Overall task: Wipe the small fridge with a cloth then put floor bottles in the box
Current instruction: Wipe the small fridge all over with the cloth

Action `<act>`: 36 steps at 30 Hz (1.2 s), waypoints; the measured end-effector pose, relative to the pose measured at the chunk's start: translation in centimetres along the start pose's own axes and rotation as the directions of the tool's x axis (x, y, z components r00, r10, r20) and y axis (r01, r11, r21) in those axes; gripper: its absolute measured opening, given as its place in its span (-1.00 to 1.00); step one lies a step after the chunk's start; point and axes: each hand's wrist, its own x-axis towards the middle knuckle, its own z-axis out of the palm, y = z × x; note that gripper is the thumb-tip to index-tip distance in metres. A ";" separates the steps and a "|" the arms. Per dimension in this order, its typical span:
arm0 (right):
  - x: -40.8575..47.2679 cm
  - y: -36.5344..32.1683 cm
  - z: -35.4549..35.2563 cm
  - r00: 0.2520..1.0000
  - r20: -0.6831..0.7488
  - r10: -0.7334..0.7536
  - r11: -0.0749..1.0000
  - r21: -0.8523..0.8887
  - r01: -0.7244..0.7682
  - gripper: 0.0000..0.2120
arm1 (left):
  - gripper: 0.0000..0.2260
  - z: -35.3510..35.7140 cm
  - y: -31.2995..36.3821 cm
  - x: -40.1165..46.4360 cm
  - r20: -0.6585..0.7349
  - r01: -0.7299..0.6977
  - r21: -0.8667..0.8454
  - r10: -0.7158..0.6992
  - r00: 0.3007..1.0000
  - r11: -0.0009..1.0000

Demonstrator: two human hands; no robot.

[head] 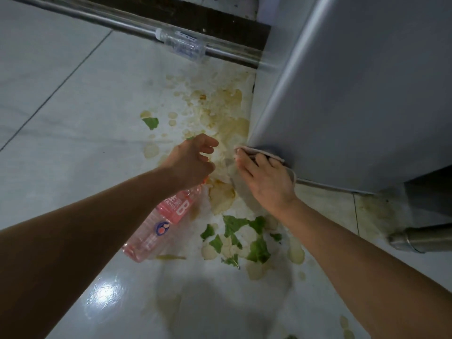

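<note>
The small grey fridge [362, 94] fills the right side of the head view. My right hand [266, 179] presses a pale cloth [259, 152] against the fridge's bottom corner. My left hand [193, 160] hovers just left of it, fingers loosely curled and holding nothing. Under my left forearm a pink-labelled plastic bottle [161, 221] lies on its side on the floor. A clear plastic bottle [182, 44] lies against the metal door rail at the top.
Yellowish spill stains [220, 111] and green leaf scraps [247, 238] cover the white tiled floor in front of the fridge. A metal cylinder [420, 239] lies at the right edge. A steel rail [122, 23] runs along the top.
</note>
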 end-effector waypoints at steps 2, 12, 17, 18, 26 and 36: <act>0.5 -0.5 0.7 0.984 0.155 -0.092 0.995 -0.028 0.098 -0.47 | -0.61 0.4 0.1 0.2 -0.015 0.003 -0.006 -0.003 1.000 1.000; -8.3 6.1 3.3 0.888 0.428 -0.166 0.964 -0.119 0.237 -0.41 | -0.57 4.3 0.1 1.1 0.005 0.001 0.003 -0.001 1.000 1.000; -9.6 6.7 3.1 0.951 0.293 0.099 0.992 0.044 -0.117 -0.41 | -0.47 5.4 1.0 1.9 0.008 -0.008 0.004 0.008 1.000 1.000; -8.5 5.6 2.9 0.960 0.253 0.121 0.979 0.131 -0.158 -0.47 | -0.46 5.5 1.2 2.0 0.002 -0.017 0.006 0.017 1.000 1.000; -2.1 0.2 2.4 0.998 0.059 0.037 0.970 0.237 -0.050 -0.49 | -0.51 5.6 2.2 2.6 -0.080 -0.117 0.111 0.126 0.989 0.987; -15.1 10.5 6.0 0.908 0.411 0.085 0.988 0.086 -0.131 -0.42 | -0.84 9.0 3.2 4.0 -0.335 0.009 0.146 0.041 0.941 0.989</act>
